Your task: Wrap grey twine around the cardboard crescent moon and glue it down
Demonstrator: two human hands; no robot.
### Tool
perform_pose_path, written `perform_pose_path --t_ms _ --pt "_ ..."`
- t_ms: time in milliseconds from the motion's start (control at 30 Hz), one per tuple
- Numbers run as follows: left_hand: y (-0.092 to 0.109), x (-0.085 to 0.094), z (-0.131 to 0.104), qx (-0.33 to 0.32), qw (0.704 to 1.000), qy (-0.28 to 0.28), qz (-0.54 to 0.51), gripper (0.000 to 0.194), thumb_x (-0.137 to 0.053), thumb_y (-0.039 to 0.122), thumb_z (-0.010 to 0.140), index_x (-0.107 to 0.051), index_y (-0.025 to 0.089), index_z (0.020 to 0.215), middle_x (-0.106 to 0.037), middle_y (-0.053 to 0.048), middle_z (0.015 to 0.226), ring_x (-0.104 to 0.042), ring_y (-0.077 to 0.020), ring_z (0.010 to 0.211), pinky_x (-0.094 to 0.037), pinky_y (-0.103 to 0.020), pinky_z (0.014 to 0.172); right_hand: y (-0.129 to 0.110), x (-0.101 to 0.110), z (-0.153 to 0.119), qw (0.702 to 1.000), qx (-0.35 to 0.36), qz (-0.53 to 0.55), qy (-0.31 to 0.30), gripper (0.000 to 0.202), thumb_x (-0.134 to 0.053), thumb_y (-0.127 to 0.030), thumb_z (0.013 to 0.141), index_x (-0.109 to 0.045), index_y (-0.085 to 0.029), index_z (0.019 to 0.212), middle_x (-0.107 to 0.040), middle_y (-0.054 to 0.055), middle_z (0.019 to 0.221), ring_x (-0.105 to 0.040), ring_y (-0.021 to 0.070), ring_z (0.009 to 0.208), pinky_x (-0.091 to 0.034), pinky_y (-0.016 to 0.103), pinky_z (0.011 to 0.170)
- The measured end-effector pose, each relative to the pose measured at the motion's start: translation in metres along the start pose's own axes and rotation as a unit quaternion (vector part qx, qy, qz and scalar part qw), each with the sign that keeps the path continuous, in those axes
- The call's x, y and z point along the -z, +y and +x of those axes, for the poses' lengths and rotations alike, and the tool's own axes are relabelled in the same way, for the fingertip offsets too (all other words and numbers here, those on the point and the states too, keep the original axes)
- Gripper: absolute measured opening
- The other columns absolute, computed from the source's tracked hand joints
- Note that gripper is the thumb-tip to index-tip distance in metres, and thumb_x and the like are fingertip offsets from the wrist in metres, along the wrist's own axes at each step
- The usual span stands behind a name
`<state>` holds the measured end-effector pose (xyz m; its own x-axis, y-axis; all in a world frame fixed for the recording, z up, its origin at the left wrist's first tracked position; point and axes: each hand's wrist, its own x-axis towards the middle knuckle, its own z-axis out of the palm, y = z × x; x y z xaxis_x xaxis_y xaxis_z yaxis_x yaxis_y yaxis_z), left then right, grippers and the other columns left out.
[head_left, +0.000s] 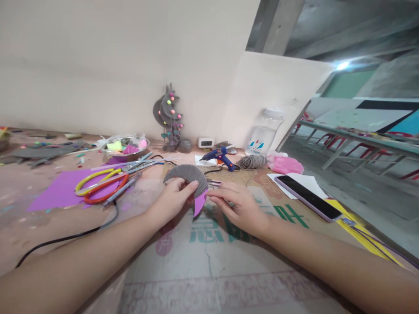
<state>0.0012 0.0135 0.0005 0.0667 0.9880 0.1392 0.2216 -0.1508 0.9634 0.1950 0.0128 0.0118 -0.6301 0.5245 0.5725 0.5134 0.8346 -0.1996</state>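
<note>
crescent (188,172), grey with a purple lower tip (199,205), held in the left hand (175,194) above the middle of the tabletop (19,226). a printed cardboard sheet (163,279) lies beneath both hands. at left, a purple sheet (54,191) lies partly under scissors (132,165) with yellow and red handles. at rear right stands a clear, white-lidded bottle (262,137); nearer, a phone (304,196) rests partly on white paper (314,184). the left fingers grasp the grey body, thumb on top. the right hand (242,207) has its fingers drawn together at the purple tip; whether they grip anything cannot be told. behind the crescent lies a blue glue gun (221,156), grey yarn (252,162) just beside it; a small white clock (206,142) stands near the wall (98,65).
</note>
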Motion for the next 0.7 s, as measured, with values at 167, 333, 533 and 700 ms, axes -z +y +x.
perform_pose_path --t_ms 167,333,533,700 --pt "0.0019 -0.0001 -0.0012 0.019 1.000 -0.004 -0.012 0.034 -0.055 0.047 0.075 -0.049 0.018 0.059 -0.053 0.003 0.054 -0.052 -0.0125 0.052 -0.038 -0.024 0.052 0.0051 -0.0037 0.0007 1.000 -0.020 0.001 -0.007 0.025 -0.044 -0.025 0.090 -0.064 -0.021 0.103 -0.067 0.006 0.088 -0.056 0.0166 0.079 -0.044 0.030 0.071" --pt "0.0050 0.0008 -0.0015 0.013 1.000 0.002 0.009 0.034 -0.054 0.044 0.077 -0.049 0.017 0.056 -0.054 0.003 0.053 -0.052 -0.0121 0.052 -0.039 -0.024 0.054 0.0056 -0.0044 0.0004 0.999 -0.027 0.007 -0.022 0.027 -0.043 -0.025 0.090 -0.064 -0.020 0.107 -0.068 0.007 0.089 -0.057 0.0169 0.079 -0.044 0.029 0.071" --pt "0.0026 0.0017 -0.0005 0.004 1.000 0.013 -0.003 0.034 -0.054 0.043 0.078 -0.050 0.017 0.055 -0.055 0.002 0.051 -0.053 -0.0128 0.052 -0.039 -0.024 0.054 0.0016 -0.0008 -0.0010 0.997 -0.060 0.047 -0.010 0.020 -0.045 -0.027 0.089 -0.064 -0.019 0.092 -0.064 0.004 0.077 -0.054 0.0134 0.069 -0.041 0.025 0.065" --pt "0.0042 0.0021 -0.0013 0.008 1.000 0.004 -0.001 0.035 -0.053 0.045 0.078 -0.051 0.017 0.057 -0.057 0.001 0.053 -0.055 -0.0138 0.053 -0.040 -0.025 0.055 0.0021 -0.0031 0.0032 0.987 -0.146 0.063 -0.026 0.028 -0.048 -0.034 0.087 -0.062 -0.017 0.070 -0.058 0.002 0.064 -0.050 0.0121 0.061 -0.037 0.024 0.058"
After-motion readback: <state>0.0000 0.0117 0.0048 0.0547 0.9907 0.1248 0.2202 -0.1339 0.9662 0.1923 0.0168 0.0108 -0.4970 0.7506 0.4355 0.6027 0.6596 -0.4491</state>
